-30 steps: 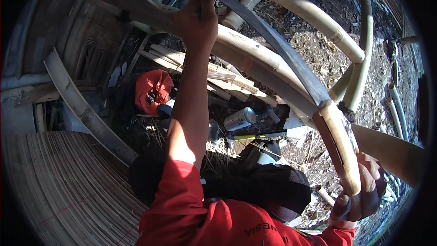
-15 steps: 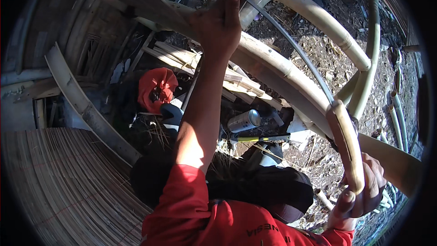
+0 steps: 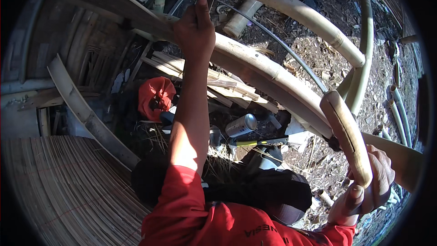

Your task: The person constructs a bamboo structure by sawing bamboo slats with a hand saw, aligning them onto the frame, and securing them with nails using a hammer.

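My right hand (image 3: 375,177) is closed round the thick, slightly curved wooden handle of a long-bladed tool (image 3: 346,139). A dark split runs along the handle. The thin metal blade (image 3: 287,48) is seen almost edge-on and stretches up and left to beside my left thumb. At a pale bamboo pole (image 3: 268,66), my left hand (image 3: 195,32) has its fingers curled and its thumb up; its back hides what it grips. Below the pole lie several split bamboo strips (image 3: 227,84).
A red plastic bag (image 3: 154,98), a metal can (image 3: 241,125) and a yellow-and-black handled tool (image 3: 259,142) lie on the ground. Thicker bamboo poles (image 3: 291,7) frame the far side. Bundled thin slats (image 3: 63,177) fill the lower left. Shavings litter the ground (image 3: 318,64).
My left hand has moved left along the pole. My right hand and the tool's handle have shifted slightly right and away from me. The view has shifted a little too.
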The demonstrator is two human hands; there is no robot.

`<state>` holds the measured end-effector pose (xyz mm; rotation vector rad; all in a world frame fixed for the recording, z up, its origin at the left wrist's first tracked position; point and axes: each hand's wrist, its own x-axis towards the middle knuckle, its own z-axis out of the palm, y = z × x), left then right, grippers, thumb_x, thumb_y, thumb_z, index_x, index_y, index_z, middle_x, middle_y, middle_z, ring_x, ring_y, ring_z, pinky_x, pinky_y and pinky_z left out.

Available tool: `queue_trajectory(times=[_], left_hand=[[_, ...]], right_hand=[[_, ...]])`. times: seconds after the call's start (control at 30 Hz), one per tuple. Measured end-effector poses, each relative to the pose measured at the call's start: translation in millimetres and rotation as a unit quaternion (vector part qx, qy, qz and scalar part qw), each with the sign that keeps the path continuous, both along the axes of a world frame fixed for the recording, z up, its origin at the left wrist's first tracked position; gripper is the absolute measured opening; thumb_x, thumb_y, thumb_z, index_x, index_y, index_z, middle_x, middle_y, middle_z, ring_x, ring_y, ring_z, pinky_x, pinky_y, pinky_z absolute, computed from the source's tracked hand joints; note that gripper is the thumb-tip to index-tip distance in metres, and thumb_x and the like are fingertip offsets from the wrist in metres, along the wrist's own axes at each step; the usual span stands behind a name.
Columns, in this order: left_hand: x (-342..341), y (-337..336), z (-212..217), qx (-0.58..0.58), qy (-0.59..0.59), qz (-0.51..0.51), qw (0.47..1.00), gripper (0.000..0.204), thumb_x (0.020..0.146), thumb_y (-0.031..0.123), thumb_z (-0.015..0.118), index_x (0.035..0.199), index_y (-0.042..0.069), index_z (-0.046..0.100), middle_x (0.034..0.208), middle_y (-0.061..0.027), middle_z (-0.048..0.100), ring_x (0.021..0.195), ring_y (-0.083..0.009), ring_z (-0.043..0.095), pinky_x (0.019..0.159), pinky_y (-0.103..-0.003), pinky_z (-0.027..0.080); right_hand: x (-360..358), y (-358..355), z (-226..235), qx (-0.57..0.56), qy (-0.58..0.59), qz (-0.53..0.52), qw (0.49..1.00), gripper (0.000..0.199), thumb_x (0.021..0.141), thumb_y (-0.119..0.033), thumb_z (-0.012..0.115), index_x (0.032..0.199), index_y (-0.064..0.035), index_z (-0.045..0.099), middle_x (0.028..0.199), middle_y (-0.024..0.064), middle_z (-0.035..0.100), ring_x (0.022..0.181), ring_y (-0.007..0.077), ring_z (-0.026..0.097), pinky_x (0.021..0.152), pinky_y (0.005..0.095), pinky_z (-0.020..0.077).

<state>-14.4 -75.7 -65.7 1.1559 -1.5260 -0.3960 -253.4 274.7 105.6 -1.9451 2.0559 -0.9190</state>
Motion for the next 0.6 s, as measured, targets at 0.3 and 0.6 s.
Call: queue_trajectory(times=[0.3,0.6], left_hand=[[-15.0,19.4,0.1,-0.039,-0.048,-0.051,0.997,0.039,0.102,0.030,0.059,0.071,0.010,0.068,0.058,-0.0059,0.061,0.060,-0.0238,0.061,0.079,-0.036,0.039],[3.4,12.0,3.2,-0.011,-0.054,0.018,0.998,0.045,0.104,0.037,0.058,0.069,0.010,0.067,0.055,-0.0076,0.060,0.052,-0.0310,0.061,0.074,-0.043,0.044]], right_hand=[[-5.7,52.6,-6.3,-0.008,0.087,0.000,0.996,0.067,0.102,-0.054,0.044,0.097,0.0105,0.063,0.079,0.0198,0.063,0.071,0.0333,0.064,0.070,0.0452,0.0530],[17.2,28.4,-1.1,-0.080,0.113,-0.113,0.984,0.072,0.103,-0.056,0.045,0.109,0.0126,0.065,0.087,0.0210,0.067,0.078,0.0271,0.063,0.075,0.0418,0.0494]])
